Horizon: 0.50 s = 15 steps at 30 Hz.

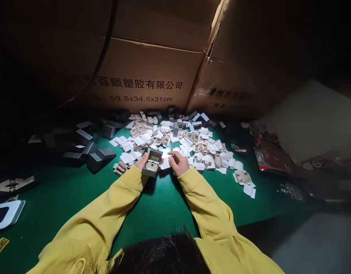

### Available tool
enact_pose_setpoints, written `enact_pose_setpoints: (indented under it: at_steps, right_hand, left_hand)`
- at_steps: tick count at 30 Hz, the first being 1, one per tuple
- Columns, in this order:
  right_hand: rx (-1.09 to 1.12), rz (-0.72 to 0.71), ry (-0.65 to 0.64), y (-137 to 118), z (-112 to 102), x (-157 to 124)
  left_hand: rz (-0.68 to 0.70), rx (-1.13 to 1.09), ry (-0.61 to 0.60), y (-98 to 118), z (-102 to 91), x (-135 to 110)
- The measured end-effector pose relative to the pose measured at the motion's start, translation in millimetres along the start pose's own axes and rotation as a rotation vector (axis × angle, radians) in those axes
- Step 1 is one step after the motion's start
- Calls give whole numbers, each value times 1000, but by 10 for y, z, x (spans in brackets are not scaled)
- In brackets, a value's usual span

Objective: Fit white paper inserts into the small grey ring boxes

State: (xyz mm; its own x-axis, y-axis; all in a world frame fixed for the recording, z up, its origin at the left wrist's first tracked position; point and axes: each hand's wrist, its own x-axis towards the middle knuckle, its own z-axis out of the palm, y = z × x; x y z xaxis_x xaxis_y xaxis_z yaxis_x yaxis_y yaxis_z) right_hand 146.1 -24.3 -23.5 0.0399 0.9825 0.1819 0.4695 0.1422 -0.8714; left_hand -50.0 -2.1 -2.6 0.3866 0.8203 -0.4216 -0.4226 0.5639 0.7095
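A small dark grey hinged box (151,164) stands open in my left hand (141,162), whose fingers wrap around it. Its lid is raised, and a pale insert shows inside. Just right of the box is my right hand (179,163), its fingers curled and the index finger and thumb pointing toward the box. A white card (165,164) shows between the two hands, near the right fingertips; whether they grip it I cannot tell. Beyond both hands spreads a loose heap of white and brown folded card pieces (202,147).
Several dark grey boxes (94,161) lie at the left, others at the back of the heap. Large cardboard cartons (147,64) wall off the far side of the green table (164,201). A red packet (271,156) lies right; a white-rimmed object (14,213) sits at the left edge.
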Motion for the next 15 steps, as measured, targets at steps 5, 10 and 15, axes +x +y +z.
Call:
enact_pose_setpoints:
  at_steps: [5, 10, 15]
  right_hand:
    - [-52, -91, -31, -19, 14, -41]
    - [-389, -307, -128, -87, -21, -107]
    - [-579, -518, -161, -81, -20, -66]
  left_hand:
    - [-21, 14, 67, 34, 37, -16]
    - [-33, -33, 65, 33, 31, -19]
    - [-40, -3, 112, 39, 82, -47]
